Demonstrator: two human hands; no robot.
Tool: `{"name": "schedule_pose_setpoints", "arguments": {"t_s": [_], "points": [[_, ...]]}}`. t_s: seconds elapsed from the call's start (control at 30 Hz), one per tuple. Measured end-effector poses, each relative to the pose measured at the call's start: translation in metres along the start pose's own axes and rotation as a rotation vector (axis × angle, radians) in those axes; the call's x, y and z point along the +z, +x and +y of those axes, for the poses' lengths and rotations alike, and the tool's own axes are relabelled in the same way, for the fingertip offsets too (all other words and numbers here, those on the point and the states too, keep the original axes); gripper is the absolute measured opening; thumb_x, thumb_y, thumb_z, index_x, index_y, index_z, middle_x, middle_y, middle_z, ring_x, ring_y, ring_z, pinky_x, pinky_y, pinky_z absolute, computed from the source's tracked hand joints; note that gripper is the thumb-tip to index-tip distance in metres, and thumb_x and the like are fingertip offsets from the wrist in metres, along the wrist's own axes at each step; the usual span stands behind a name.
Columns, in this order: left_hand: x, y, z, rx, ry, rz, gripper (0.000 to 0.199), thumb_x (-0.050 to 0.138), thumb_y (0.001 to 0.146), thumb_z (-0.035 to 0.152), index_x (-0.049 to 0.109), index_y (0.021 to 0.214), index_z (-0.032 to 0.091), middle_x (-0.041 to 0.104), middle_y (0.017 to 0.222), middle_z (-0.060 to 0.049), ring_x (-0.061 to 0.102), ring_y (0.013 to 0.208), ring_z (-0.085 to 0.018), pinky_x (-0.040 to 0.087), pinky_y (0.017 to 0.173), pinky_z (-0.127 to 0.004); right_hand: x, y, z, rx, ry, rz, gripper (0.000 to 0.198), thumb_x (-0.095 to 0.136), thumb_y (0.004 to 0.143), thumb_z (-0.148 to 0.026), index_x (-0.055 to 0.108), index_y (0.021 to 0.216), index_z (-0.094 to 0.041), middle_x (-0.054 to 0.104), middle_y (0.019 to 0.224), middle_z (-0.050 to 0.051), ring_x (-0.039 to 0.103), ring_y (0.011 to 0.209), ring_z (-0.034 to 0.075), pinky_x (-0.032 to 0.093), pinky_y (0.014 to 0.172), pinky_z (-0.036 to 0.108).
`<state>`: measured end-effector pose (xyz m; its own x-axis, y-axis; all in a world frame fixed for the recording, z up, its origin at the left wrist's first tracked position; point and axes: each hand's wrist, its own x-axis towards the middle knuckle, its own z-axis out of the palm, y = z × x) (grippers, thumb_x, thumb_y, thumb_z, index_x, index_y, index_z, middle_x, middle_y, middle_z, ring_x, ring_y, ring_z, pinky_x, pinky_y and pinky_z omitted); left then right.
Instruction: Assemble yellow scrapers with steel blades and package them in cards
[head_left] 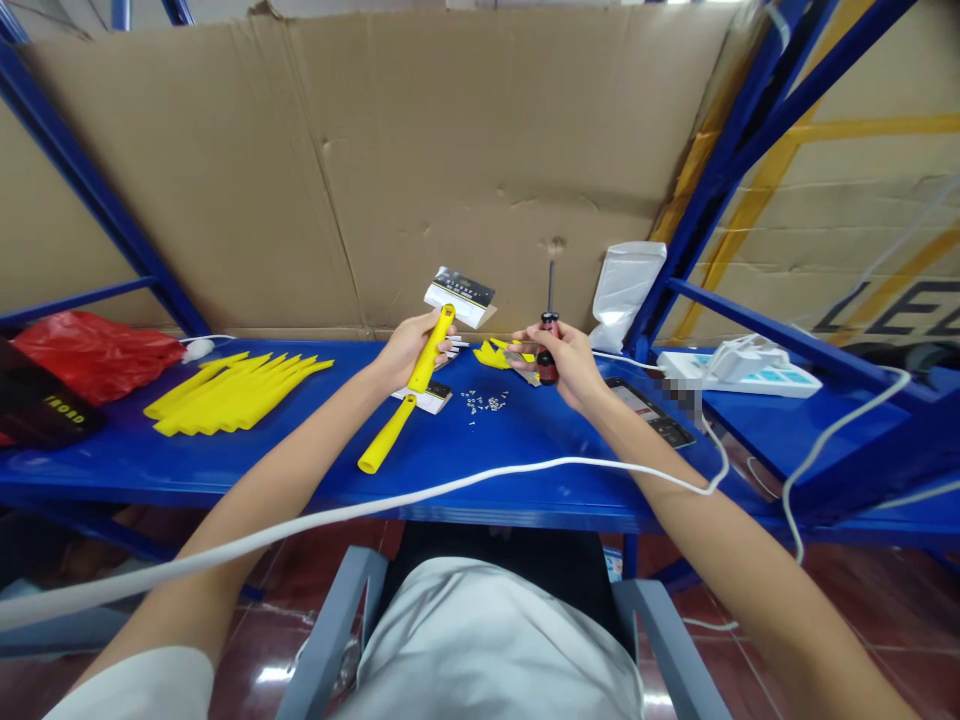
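My left hand (pixel 409 350) is closed around a yellow plastic tube-like handle (pixel 431 352), held tilted above the blue table. A black-and-white printed card (pixel 461 295) sits at the handle's upper end; how they are joined is hidden. In my right hand (pixel 568 360) is a screwdriver (pixel 550 350) with a red and black grip, its shaft pointing up. A second yellow handle (pixel 386 436) lies on the table below my left hand, close to another printed card (pixel 433 398). Small screws (pixel 491 403) are scattered between my hands. Yellow pieces (pixel 493 353) lie behind them.
Several yellow handles (pixel 236 395) lie in a row at the left, near a red plastic bag (pixel 97 355). A white cable (pixel 465 483) crosses in front of my arms. At the right are a phone (pixel 651 412) and a power strip (pixel 780 374). Cardboard (pixel 480 150) stands behind.
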<state>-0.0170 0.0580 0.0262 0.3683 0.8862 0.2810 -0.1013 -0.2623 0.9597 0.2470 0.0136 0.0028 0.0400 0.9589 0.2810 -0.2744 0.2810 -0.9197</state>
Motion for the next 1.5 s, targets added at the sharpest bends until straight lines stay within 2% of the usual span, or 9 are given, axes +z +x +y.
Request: {"name": "schedule_pose_setpoints", "arguments": {"t_s": [0.23, 0.47, 0.53, 0.6, 0.73, 0.87, 1.1, 1.23, 1.5], "points": [[0.002, 0.001, -0.004, -0.024, 0.019, 0.011, 0.040, 0.057, 0.111, 0.060, 0.063, 0.102, 0.022, 0.072, 0.093, -0.011, 0.057, 0.060, -0.012, 0.049, 0.047, -0.026, -0.001, 0.001, 0.001, 0.013, -0.010, -0.001, 0.044, 0.098, 0.076, -0.046, 0.065, 0.094, -0.023, 0.081, 0.106, 0.009, 0.083, 0.092, 0.026, 0.074, 0.072, 0.039], [0.006, -0.001, -0.009, 0.059, 0.089, 0.090, 0.042, 0.072, 0.103, 0.063, 0.069, 0.106, 0.021, 0.077, 0.104, -0.010, 0.061, 0.063, -0.011, 0.050, 0.051, -0.026, 0.000, 0.000, 0.000, 0.020, -0.005, 0.004, 0.039, 0.097, 0.078, -0.041, 0.066, 0.092, -0.022, 0.082, 0.105, 0.009, 0.083, 0.088, 0.025, 0.074, 0.069, 0.038], [0.007, -0.001, -0.009, 0.166, 0.203, 0.128, 0.047, 0.074, 0.102, 0.063, 0.075, 0.114, 0.018, 0.079, 0.104, -0.011, 0.063, 0.063, -0.013, 0.050, 0.054, -0.027, 0.001, -0.001, -0.001, 0.030, -0.001, -0.001, 0.037, 0.096, 0.081, -0.040, 0.066, 0.093, -0.022, 0.083, 0.104, 0.009, 0.084, 0.086, 0.025, 0.074, 0.069, 0.038], [0.006, -0.003, -0.009, 0.342, 0.397, 0.161, 0.051, 0.071, 0.104, 0.063, 0.079, 0.124, 0.016, 0.081, 0.104, -0.011, 0.065, 0.067, -0.015, 0.052, 0.060, -0.028, 0.002, -0.002, -0.002, 0.043, 0.003, -0.009, 0.036, 0.095, 0.084, -0.039, 0.065, 0.094, -0.022, 0.083, 0.102, 0.009, 0.084, 0.084, 0.025, 0.075, 0.069, 0.038], [0.000, -0.008, -0.008, 0.714, 0.892, 0.167, 0.045, 0.063, 0.113, 0.050, 0.077, 0.144, 0.022, 0.081, 0.120, -0.010, 0.073, 0.097, -0.020, 0.056, 0.084, -0.031, 0.005, -0.003, -0.002, 0.065, 0.009, -0.016, 0.034, 0.093, 0.087, -0.039, 0.064, 0.094, -0.022, 0.084, 0.100, 0.009, 0.084, 0.082, 0.025, 0.076, 0.071, 0.040], [-0.005, -0.010, -0.009, 0.821, 1.158, 0.117, 0.044, 0.060, 0.115, 0.042, 0.070, 0.155, 0.026, 0.079, 0.124, -0.009, 0.074, 0.104, -0.019, 0.056, 0.083, -0.029, 0.004, -0.001, -0.001, 0.070, 0.006, -0.009, 0.036, 0.096, 0.082, -0.040, 0.067, 0.092, -0.022, 0.081, 0.098, 0.008, 0.084, 0.083, 0.026, 0.076, 0.070, 0.040], [-0.008, -0.007, -0.013, 0.899, 1.254, 0.080, 0.040, 0.063, 0.115, 0.039, 0.071, 0.152, 0.027, 0.080, 0.123, -0.010, 0.075, 0.101, -0.019, 0.057, 0.080, -0.030, 0.001, 0.000, -0.001, 0.042, -0.024, 0.007, 0.045, 0.100, 0.071, -0.046, 0.067, 0.091, -0.023, 0.078, 0.104, 0.006, 0.079, 0.092, 0.025, 0.075, 0.070, 0.038], [-0.009, -0.005, -0.014, 0.930, 1.260, 0.057, 0.040, 0.064, 0.114, 0.036, 0.071, 0.153, 0.027, 0.080, 0.122, -0.010, 0.075, 0.101, -0.020, 0.057, 0.079, -0.031, 0.001, -0.001, -0.001, 0.040, -0.036, 0.005, 0.047, 0.100, 0.070, -0.047, 0.066, 0.092, -0.023, 0.079, 0.107, 0.007, 0.077, 0.093, 0.025, 0.074, 0.070, 0.037], [-0.008, -0.004, -0.018, 0.952, 1.242, -0.026, 0.041, 0.058, 0.115, 0.024, 0.070, 0.153, 0.030, 0.079, 0.131, -0.011, 0.074, 0.111, -0.021, 0.059, 0.087, -0.034, 0.003, -0.003, -0.002, 0.026, -0.036, -0.003, 0.046, 0.100, 0.071, -0.046, 0.066, 0.092, -0.022, 0.079, 0.105, 0.008, 0.076, 0.086, 0.022, 0.074, 0.071, 0.039]]}}
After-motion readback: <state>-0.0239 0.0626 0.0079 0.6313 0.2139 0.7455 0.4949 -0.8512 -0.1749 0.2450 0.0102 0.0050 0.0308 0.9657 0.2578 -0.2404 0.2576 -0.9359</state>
